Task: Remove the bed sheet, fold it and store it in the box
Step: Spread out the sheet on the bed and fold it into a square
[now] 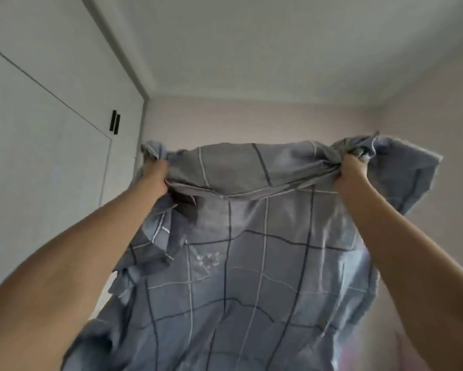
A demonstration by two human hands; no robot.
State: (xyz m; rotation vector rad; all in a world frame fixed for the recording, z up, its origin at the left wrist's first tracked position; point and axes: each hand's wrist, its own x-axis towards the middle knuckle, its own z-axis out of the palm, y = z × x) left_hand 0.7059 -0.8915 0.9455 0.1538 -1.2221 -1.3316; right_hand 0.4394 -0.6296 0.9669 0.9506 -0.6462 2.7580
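The white ceiling (278, 44) is the biggest thing I see, up above me. Under it, far in front, is a pale wall (251, 119). On my left side stands a tall white cupboard (51, 156) with flat doors.

Next comes the bed sheet (251, 277). It is blue-grey, with dark lines and light lines that make big squares. It is up in the air in front of me, and it hangs down from my two hands to the bottom of the view. It is not flat. The top edge sags a little between my hands and folds over toward me. The cloth is bunched and wrinkled at both sides, and a loose flap sticks out past my right hand.

My two bare arms reach up and forward, one from each bottom corner.

My left grip (156, 174) is closed tight around a bunch of the sheet at its top left corner. My right grip (352, 170) is closed tight around a bunch at the top right. Most of my fingers are hidden in the cloth.

Two small black handles (115, 125) sit side by side on the cupboard, both standing straight up.

A little pale picture (209, 259) is printed on the sheet near its middle. It is too blurry for me to tell what it is.
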